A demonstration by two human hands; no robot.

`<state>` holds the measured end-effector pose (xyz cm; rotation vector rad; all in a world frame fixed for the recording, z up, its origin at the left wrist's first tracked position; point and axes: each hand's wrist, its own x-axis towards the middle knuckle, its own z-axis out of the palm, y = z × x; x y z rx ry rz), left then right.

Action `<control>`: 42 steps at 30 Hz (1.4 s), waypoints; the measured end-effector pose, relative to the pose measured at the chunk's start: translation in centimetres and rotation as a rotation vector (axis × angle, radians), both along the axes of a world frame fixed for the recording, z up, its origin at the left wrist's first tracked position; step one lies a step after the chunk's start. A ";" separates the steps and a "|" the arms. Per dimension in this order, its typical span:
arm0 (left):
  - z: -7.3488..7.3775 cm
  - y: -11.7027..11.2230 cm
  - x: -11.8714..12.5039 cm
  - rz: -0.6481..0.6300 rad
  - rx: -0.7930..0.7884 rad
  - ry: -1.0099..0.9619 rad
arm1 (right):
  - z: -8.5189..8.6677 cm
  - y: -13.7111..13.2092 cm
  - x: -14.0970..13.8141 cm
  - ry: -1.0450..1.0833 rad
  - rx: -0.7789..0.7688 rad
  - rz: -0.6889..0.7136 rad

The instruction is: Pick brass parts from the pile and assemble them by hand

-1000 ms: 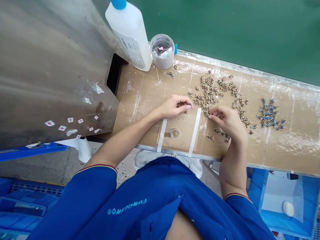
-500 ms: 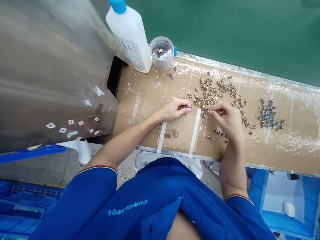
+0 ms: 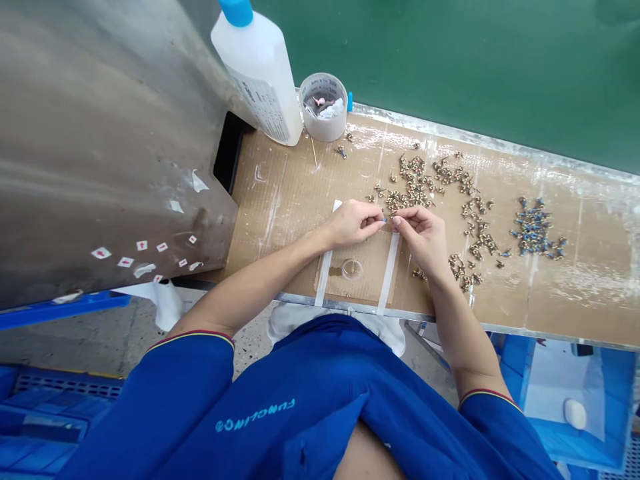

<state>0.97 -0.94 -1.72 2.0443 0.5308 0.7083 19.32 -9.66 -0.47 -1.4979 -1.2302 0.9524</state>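
now, our left hand pinches a small blue piece above the bench; just beside it, our right hand has its fingers pressed together, on what we cannot tell, near brassy parts.

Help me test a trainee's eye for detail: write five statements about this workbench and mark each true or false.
1. The bottle has a blue cap. True.
2. The clear dish sits among the brass parts. False: the clear dish lies between two white strips.
3. The left hand pinches a small blue-tipped piece. True.
4. The tape roll is in a hand. False: the tape roll stands beside the bottle.
5. The right hand is close to the left one. True.
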 end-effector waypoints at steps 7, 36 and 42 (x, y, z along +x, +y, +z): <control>0.2 -0.1 -0.1 -0.007 0.007 0.051 | 0.0 -0.1 -0.4 0.076 -0.064 -0.007; 0.0 0.3 0.0 -0.097 0.025 0.282 | -0.5 -0.4 -0.6 -0.044 -0.026 0.190; 0.4 0.2 -0.2 -0.069 -0.102 0.188 | -1.1 -0.3 -1.3 0.027 -0.007 0.100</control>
